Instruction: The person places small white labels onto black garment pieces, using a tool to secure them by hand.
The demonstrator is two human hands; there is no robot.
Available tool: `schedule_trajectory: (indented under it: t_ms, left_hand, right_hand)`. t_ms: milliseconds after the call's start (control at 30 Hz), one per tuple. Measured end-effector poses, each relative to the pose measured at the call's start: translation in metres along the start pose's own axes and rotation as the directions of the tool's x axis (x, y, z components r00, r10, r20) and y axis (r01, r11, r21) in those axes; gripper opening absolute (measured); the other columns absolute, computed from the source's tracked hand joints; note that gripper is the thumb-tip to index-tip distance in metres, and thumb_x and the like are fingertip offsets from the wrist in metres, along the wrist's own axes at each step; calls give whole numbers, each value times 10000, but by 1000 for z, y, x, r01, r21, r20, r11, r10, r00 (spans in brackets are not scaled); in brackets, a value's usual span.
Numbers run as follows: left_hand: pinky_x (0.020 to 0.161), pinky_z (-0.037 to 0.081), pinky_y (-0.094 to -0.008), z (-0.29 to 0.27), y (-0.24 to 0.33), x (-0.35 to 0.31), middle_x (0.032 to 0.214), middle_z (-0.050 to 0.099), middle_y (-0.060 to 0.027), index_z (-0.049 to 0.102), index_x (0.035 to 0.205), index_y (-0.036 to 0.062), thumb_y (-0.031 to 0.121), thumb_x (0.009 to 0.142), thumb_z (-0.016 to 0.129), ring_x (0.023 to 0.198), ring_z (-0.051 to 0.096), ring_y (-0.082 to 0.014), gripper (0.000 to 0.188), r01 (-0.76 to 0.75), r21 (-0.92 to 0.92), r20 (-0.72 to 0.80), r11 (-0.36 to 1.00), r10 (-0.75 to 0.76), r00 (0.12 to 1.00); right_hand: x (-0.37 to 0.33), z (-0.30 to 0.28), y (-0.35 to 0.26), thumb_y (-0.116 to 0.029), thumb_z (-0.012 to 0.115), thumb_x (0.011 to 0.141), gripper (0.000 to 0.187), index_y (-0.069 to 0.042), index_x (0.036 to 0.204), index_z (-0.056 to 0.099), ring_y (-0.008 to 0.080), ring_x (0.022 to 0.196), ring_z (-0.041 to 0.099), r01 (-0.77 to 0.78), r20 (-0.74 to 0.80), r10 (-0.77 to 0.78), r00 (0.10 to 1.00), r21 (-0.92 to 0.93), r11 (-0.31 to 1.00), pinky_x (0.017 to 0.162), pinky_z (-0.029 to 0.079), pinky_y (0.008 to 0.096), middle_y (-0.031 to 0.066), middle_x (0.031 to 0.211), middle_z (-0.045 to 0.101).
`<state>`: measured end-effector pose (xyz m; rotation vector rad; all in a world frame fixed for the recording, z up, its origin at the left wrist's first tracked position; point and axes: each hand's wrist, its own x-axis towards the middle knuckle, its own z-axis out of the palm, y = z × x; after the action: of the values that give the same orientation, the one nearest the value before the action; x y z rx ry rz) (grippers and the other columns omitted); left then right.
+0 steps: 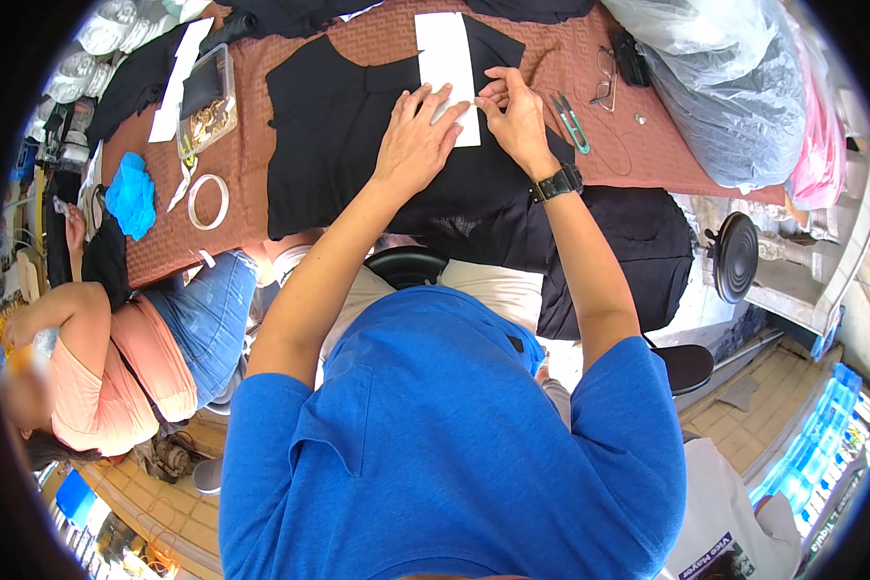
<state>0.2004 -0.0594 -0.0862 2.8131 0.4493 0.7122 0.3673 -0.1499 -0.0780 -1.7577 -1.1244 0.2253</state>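
Note:
A black garment piece (333, 126) lies spread on the brown-covered table, with a white paper strip (443, 43) laid lengthwise over it. My left hand (418, 140) rests flat with its fingers stretched across the lower part of the strip and the fabric beside it. At the strip's right edge my right hand (514, 114) is closed in a pinch, its thumb and forefinger close to the left fingertips. Whatever sits in that pinch is too small to name. Just right of this hand are green thread snips (572, 124), with a loose dark thread nearby.
On the left lie a clear plastic box (224, 116) of gold-coloured bits, a tape roll (209, 201) and a blue cloth (131, 196). Eyeglasses (604, 79) and a large plastic-wrapped bundle (720, 87) occupy the right. Another person (130, 358) sits at the left. Black fabric (619, 251) hangs off the front edge.

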Motion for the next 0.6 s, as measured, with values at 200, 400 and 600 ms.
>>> schedule_trajectory:
  t_ms: [200,400,600]
  left_hand:
    - [1159,330,-542,-3,1,0,1454,505,-91,585,1374,211,251,1017,548,1367,427,-351,362,4,-19,22,1000,-3,1000]
    - [1161,330,-543,-1,0,0,1457,503,-92,584,1376,220,242,1016,549,1366,427,-354,362,4,-16,28,1000,-4,1000]
    - [1162,332,-538,-1,0,0,1456,503,-90,588,1371,217,243,1019,549,1359,433,-355,356,5,-22,17,1000,-4,1000]
  right_hand:
    - [-1,1,2,47,726,828,348,5,1143,585,234,793,705,3,-3,-3,1000,-19,1000,724,559,336,127,876,709]
    - [1,-3,4,43,723,840,348,15,1160,587,231,848,719,-52,18,51,999,20,998,770,579,333,131,917,720]
    - [0,-3,8,23,760,828,358,13,1149,602,183,817,717,-5,0,5,1000,-7,1000,758,575,296,109,929,731]
